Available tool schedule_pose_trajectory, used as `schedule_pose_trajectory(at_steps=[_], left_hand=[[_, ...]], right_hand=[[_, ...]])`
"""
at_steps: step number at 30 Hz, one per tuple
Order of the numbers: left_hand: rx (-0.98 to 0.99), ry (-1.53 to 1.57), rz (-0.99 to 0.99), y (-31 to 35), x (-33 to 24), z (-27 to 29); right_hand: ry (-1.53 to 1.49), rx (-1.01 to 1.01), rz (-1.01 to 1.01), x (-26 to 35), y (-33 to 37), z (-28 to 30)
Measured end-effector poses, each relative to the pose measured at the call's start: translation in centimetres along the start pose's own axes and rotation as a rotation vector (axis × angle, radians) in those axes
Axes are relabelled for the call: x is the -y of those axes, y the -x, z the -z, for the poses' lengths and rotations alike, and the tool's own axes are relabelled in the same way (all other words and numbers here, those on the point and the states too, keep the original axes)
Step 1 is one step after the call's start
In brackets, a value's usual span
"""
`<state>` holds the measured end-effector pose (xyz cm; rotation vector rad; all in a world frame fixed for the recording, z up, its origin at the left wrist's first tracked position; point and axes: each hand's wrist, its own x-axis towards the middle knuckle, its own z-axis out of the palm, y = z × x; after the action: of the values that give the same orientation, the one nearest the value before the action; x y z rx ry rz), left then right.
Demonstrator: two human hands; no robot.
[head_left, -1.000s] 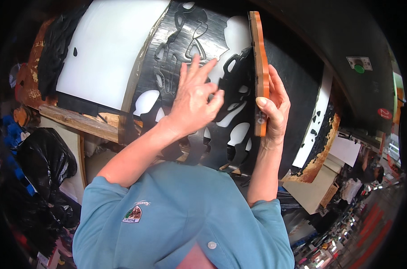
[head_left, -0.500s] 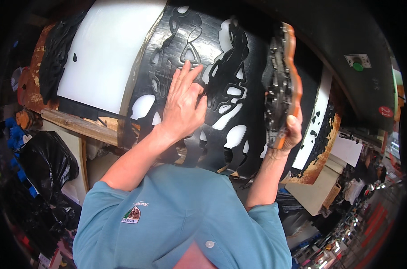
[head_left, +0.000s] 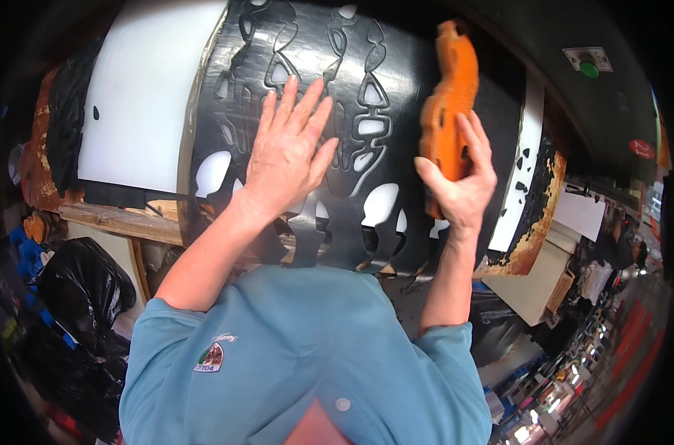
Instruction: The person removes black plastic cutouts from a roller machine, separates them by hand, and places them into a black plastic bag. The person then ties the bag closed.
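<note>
A glossy black sheet (head_left: 407,96) with cut outlines and shaped holes lies before me on a white surface that shows through the gaps. My left hand (head_left: 286,152) rests on it, palm down, with fingers stretched out. An orange wavy-edged cutting die (head_left: 455,74) is in my right hand (head_left: 467,178), thumb on one side and fingers on the other. Its orange back faces up, tilted, over the right part of the sheet. The die's underside is hidden, and I cannot tell whether it touches the sheet.
A white board (head_left: 140,96) lies at the left, above a wooden beam (head_left: 122,221). On the right, a white strip (head_left: 516,189) bears small black scraps. Overhead at the right is a dark machine part with a green button (head_left: 589,69). A black plastic bag (head_left: 92,289) hangs at the lower left.
My right hand has turned the die from standing on edge, blades showing, to orange back up. My left hand has gone from bent fingers to flat. A loose black cut-out no longer shows beside it.
</note>
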<state>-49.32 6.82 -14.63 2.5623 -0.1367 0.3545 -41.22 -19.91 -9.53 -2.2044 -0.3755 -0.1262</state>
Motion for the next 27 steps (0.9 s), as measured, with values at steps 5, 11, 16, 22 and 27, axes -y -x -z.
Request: schedule_pose_trajectory(at_steps=[5, 11, 16, 22, 27], left_hand=[[-0.054, -0.007, -0.019, 0.1, 0.2, -0.4], [-0.109, 0.012, -0.043, 0.0, 0.7, -0.7], [-0.132, 0.112, -0.039, -0.1, 0.8, -0.5], [-0.162, 0.078, -0.041, -0.3, 0.4, -0.7], [-0.196, 0.127, -0.074, 0.3, 0.3, -0.2]], right_hand=[[0.416, 0.011, 0.215, -0.8, 0.3, -2.0], [0.338, 0.045, 0.203, -1.4, 0.3, -1.5], [0.466, 0.016, 0.171, -1.2, 0.6, -1.7], [0.372, 0.008, 0.231, -1.7, 0.3, -1.6], [0.384, -0.042, 0.259, -2.1, 0.4, -1.9]])
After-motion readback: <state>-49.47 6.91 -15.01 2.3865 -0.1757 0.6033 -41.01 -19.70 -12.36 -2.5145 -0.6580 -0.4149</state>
